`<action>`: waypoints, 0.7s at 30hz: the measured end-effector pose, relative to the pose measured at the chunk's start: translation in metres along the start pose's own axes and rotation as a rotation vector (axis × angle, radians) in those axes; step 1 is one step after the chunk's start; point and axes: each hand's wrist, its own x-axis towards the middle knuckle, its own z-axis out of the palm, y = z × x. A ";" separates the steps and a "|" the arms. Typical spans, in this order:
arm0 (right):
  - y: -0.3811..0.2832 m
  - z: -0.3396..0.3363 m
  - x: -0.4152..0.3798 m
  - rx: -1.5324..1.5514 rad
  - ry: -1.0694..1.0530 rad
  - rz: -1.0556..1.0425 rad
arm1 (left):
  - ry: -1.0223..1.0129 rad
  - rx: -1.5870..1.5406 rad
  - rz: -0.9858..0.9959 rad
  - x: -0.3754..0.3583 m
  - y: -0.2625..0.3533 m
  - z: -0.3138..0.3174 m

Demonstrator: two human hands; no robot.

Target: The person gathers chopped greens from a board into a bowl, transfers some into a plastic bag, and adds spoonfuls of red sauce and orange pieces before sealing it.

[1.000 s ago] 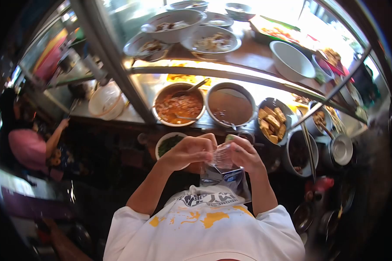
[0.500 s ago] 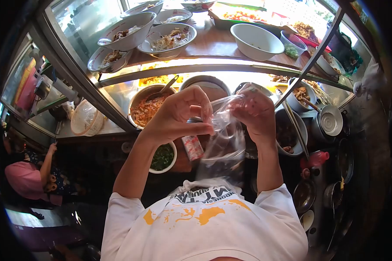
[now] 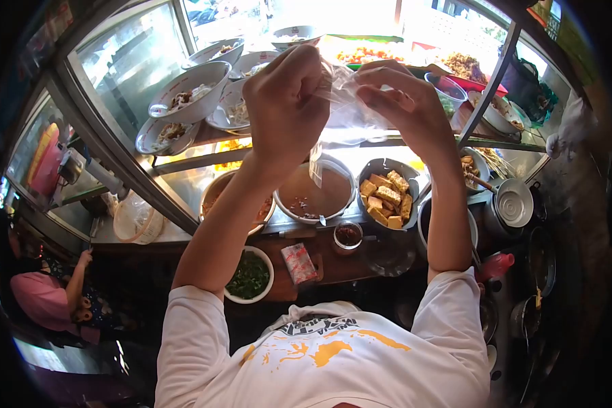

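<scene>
Both arms are raised in front of the upper shelf. A clear plastic bag (image 3: 350, 112) stretches between my hands and hangs down, partly see-through against the bright background. My left hand (image 3: 287, 102) is closed, its fingers pinching the bag's left side near the top. The bag's other side meets the curled fingers and thumb of my right hand (image 3: 404, 102), which grip it. Below the hands stand a pot of brown broth (image 3: 316, 194) and a bowl of fried tofu pieces (image 3: 387, 197).
A bowl of chopped greens (image 3: 249, 275), a red-and-white packet (image 3: 299, 264) and a jar of dark sauce (image 3: 347, 236) stand on the counter. Bowls of noodles (image 3: 190, 95) line the glass-framed shelf (image 3: 204, 136). At left, another person (image 3: 44, 292) in pink sits or stands.
Both hands have risen and moved forward with the plastic bag, from over the counter to the upper shelf's height. The broth pot and the tofu bowl are now uncovered.
</scene>
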 end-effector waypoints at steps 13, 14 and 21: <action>0.073 -0.085 0.121 -0.025 -0.158 0.048 | -0.467 -0.941 -0.568 0.107 -0.114 0.061; 0.083 -0.091 0.127 0.000 -0.158 0.020 | -0.470 -0.860 -0.582 0.111 -0.121 0.066; 0.125 -0.127 0.157 0.321 -0.242 -0.032 | -0.395 -0.946 -0.759 0.123 -0.147 0.101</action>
